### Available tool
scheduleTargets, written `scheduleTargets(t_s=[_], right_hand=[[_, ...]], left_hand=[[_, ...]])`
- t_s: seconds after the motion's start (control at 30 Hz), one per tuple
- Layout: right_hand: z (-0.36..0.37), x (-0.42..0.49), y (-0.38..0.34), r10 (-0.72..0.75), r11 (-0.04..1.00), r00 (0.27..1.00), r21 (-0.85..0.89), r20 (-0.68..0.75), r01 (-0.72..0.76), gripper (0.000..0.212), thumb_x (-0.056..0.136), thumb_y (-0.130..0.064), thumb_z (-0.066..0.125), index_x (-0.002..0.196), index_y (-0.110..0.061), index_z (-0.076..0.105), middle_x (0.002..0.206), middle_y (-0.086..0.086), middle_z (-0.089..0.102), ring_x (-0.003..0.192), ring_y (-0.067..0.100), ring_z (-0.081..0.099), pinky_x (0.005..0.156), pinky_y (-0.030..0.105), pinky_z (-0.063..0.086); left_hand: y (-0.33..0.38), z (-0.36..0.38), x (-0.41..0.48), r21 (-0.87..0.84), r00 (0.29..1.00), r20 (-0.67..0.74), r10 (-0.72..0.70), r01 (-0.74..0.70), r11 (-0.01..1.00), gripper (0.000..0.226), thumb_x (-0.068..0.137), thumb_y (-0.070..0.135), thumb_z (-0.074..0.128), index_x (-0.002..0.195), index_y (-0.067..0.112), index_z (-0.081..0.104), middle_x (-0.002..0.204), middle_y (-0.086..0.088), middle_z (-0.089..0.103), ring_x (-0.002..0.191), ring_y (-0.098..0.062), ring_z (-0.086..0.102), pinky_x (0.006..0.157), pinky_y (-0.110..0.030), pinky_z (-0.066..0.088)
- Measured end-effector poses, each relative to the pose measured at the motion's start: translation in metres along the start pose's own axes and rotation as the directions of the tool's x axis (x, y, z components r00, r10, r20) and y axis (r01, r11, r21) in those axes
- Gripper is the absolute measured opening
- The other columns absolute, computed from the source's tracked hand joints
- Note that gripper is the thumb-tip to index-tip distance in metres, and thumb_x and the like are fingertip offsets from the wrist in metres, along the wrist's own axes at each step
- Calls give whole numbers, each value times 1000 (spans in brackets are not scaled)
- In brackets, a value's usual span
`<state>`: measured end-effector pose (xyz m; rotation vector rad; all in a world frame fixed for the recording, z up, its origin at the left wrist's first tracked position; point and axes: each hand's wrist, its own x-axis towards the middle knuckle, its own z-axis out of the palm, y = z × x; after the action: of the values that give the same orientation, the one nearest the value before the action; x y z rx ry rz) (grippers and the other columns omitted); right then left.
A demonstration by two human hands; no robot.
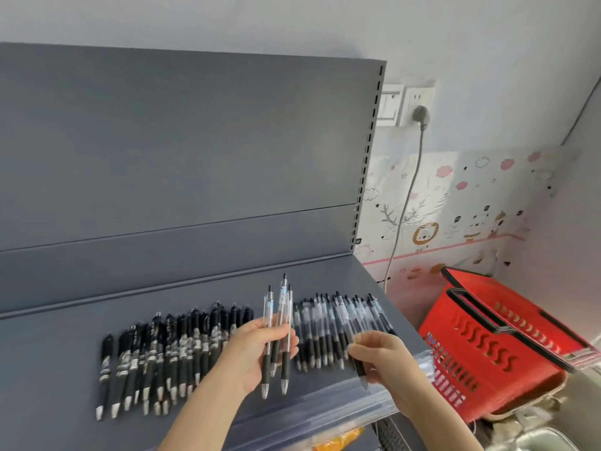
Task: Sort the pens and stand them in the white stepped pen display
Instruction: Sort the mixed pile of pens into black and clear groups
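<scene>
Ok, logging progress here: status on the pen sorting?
Left hand grips three clear pens, tips down. Right hand pinches one pen at the clear row. Black row lies left on the shelf. White display not in view.

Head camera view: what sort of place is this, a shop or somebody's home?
Likely a small shop, or a room set up as one: grey retail shelving with a slotted upright, a red shopping basket beside it, and dozens of pens laid out in rows.
</scene>
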<state>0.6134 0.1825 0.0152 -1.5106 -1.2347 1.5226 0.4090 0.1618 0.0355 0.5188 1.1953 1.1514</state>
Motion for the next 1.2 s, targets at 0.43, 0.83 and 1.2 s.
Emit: scheduleTargets(t_s=[0.43,0.83,1.2], right_hand=[[-37,60,18,-254,564,936,-824,-245,-62,19,92,-14,46,76,-9,55,88,9,58,69,22,50,59,27,38],[6,32,-25,-413,799,910,-497,-45,338,25,86,-23,60,62,-18,61,54,-6,52,51,10,41,51,19,33],[0,63,-11,-308,769,942,-619,-134,163,34,87,-18,57,56,-13,43,48,-1,40,47,13,33,46,23,28]], left_hand=[[-8,39,32,-9,999,-28,-40,40,999,17,85,-8,57,102,-8,58,68,-16,64,58,-22,65,53,-31,58],[-1,62,52,-120,996,14,-84,85,989,8,85,-10,55,86,-3,58,62,-14,61,53,-22,63,54,-34,56],[1,29,66,75,989,-150,13,-1,997,14,89,-1,54,101,-3,62,64,-8,55,52,-15,50,40,-22,45]])
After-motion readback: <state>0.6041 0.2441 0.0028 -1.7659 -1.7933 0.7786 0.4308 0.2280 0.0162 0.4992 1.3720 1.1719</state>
